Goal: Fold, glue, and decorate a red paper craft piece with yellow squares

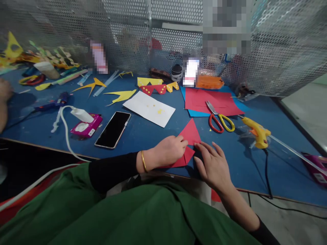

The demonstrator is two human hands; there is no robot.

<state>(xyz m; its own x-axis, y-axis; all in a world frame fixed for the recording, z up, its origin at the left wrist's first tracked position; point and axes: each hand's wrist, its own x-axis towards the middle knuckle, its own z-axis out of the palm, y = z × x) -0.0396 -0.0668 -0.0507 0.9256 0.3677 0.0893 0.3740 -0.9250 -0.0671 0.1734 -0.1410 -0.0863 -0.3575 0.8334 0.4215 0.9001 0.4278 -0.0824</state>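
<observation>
A folded piece of red paper [191, 133] lies near the front edge of the blue table, one pointed corner facing away from me. My left hand [170, 149] is closed over its middle, fingers curled and pressed onto the paper; the fingertips are partly hidden. Beside the paper's right edge rests my right hand [213, 165], fingers spread, a fingertip touching the paper's edge. Just beyond lie scissors [217, 117] with one red and one yellow handle, blades partly apart on red sheets [204, 98]. To the left is a white sheet [149, 108] with small yellow scraps.
A yellow glue gun [257, 131] with a cord stands at the right. On the left lie a black-screened phone [113, 129], a magenta power socket [88, 127] and a blue glue gun [53, 102]. Paper glasses [153, 89] sit at the back. Another person's hand [4, 93] shows far left.
</observation>
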